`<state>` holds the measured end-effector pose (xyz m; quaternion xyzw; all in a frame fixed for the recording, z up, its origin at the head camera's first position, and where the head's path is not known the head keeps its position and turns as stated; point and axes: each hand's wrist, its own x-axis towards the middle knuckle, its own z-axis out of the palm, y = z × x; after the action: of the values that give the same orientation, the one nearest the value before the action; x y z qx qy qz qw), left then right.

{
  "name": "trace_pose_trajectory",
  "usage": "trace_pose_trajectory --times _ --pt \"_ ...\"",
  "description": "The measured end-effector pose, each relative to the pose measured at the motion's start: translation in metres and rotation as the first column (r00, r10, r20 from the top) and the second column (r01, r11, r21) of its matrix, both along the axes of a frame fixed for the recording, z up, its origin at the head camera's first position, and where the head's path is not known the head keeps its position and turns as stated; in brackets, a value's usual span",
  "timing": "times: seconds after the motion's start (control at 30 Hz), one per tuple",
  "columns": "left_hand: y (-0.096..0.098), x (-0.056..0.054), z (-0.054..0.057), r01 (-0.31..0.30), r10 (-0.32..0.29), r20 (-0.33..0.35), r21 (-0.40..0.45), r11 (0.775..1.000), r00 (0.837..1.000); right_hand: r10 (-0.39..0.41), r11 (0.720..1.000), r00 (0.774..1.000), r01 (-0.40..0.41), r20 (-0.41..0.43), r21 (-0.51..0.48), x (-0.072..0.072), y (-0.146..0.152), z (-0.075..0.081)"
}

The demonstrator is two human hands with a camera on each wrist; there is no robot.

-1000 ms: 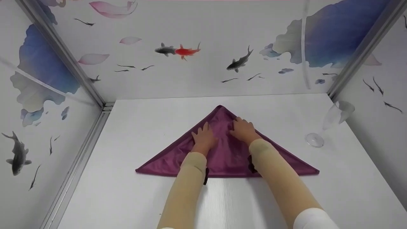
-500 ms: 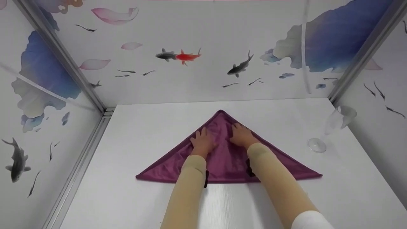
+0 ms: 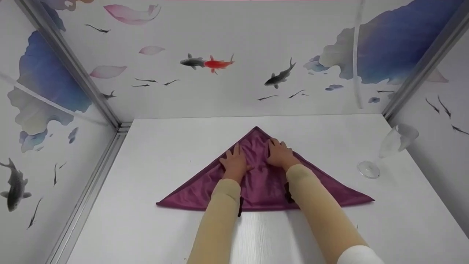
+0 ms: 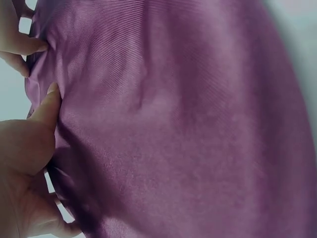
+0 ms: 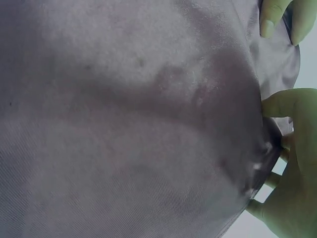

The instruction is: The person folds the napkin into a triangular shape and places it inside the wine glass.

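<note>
A purple satin cloth napkin (image 3: 261, 183), folded into a triangle, lies on the white table with its point at the back. On its left half rests my left hand (image 3: 234, 161), fingers spread over the fabric. My right hand (image 3: 281, 153) presses the right half near the slanted edge, its fingers pointing toward the back. Small wrinkles run through the fabric between the hands. In the left wrist view the napkin (image 4: 173, 124) fills most of the picture, with the left hand (image 4: 25, 163) at its left. The right wrist view shows the right hand (image 5: 292, 168) along the napkin's edge.
A clear stemmed glass (image 3: 369, 169) stands at the right side of the white table (image 3: 146, 157). Walls printed with fish and petals enclose the back and both sides. A metal rail (image 3: 86, 198) runs along the left edge.
Both hands keep nearly the same place on the napkin. Wrinkles between them have grown, and its right corner has shifted slightly right. The head view has shifted a little.
</note>
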<state>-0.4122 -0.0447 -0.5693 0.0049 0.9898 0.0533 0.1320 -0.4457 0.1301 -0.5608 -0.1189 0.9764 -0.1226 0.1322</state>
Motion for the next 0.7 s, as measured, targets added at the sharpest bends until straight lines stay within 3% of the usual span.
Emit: trace_pose_trajectory --times 0.23,0.43,0.7 --pt "0.003 -0.0012 0.0047 0.003 -0.003 -0.022 0.004 1.0 1.0 -0.029 1.0 0.999 0.029 -0.012 0.008 -0.0005 0.0049 -0.0059" --pt "0.0031 -0.0012 0.0103 0.006 -0.005 -0.09 0.017 1.0 0.996 -0.05 0.999 0.998 0.051 -0.048 0.011 -0.0033 0.008 -0.0079" --pt "-0.0002 -0.0048 0.0076 0.02 -0.02 -0.058 0.013 1.0 0.998 -0.045 0.998 0.998 0.047 -0.043 0.048 -0.0075 0.0056 -0.0103"
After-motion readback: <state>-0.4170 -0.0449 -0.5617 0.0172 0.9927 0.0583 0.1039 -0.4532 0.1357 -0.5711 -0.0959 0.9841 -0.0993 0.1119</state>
